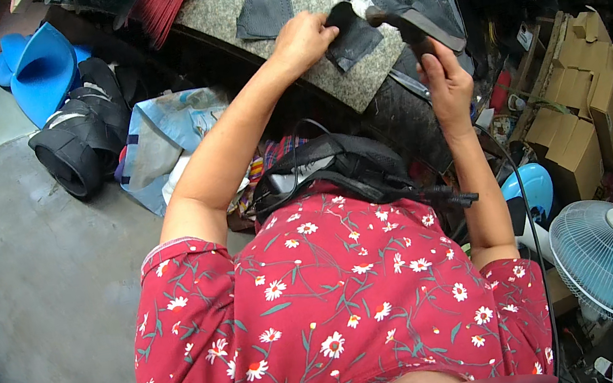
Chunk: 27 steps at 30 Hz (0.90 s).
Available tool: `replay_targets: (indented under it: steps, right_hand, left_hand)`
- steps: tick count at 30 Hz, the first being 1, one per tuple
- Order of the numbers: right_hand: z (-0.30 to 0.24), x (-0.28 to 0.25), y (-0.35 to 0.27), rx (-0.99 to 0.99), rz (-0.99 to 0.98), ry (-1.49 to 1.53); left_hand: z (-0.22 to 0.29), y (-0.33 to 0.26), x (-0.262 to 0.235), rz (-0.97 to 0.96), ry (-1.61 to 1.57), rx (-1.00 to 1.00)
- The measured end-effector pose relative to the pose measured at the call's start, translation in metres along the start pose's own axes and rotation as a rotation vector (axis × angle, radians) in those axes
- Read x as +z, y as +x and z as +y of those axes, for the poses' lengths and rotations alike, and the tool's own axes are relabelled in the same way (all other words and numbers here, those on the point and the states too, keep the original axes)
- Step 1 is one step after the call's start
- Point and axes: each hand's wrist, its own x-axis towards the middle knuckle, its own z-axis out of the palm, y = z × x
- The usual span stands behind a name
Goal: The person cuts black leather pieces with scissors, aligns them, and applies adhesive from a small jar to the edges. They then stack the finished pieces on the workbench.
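Black leather piece: the dark leather-like piece (357, 50) lay near the near edge of the speckled stone slab (356, 89), taken here as clock centre; folded or layered, could not tell
Left hand: the left hand (303, 40) sat at 9 o'clock, thumb and fingers pinched together on the piece's left edge
Right hand: the right hand (448, 84) sat at 4 o'clock, fingers wrapped around the handle of the hammer (413, 27)
Hammer head: its rounded end stood at 2 o'clock, beside or just above the piece; contact could not be told
Strike technique (judged): best served by a square, flat face and short, even taps, since a tilted edge might have marked the leather
Holding technique (judged): pinch best kept at the 9 o'clock margin, fingertips clear of the hammer, material flat on the stone
Slab: hard, grey, granite-like, finely flecked; apparently a firm backing for blows
Rounded panel: black panel (265, 8) at 10 o'clock, domed at its far end, matte, textured
Strands: red bundle (163, 5) at 10 o'clock, farther out, thin and straight, tied with a pinkish band
Metal tool: slim, shiny, scissors-like tool (409, 82) between 4 and 5 o'clock
Blue pieces: smooth, curved, foam-like shapes (45, 72) well apart at 9 o'clock
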Motion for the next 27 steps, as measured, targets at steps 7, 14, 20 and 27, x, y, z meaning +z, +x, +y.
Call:
replay_targets:
  steps: [7,14,20,27]
  right_hand:
    - [-0.011,0.022,0.007,-0.259,-0.221,-0.555]
    - [0.002,0.031,0.009,-0.289,-0.158,-0.559]
    - [0.009,0.02,0.024,-0.158,0.019,-0.541]
    - [0.014,0.015,0.005,-0.181,-0.019,-0.627]
  left_hand:
    - [-0.01,0.002,-0.004,0.059,0.096,0.01]
    - [-0.019,0.009,-0.007,-0.028,0.101,0.071]
    - [-0.02,0.011,-0.006,-0.061,0.041,0.028]
    - [-0.021,0.01,-0.003,-0.017,0.055,0.056]
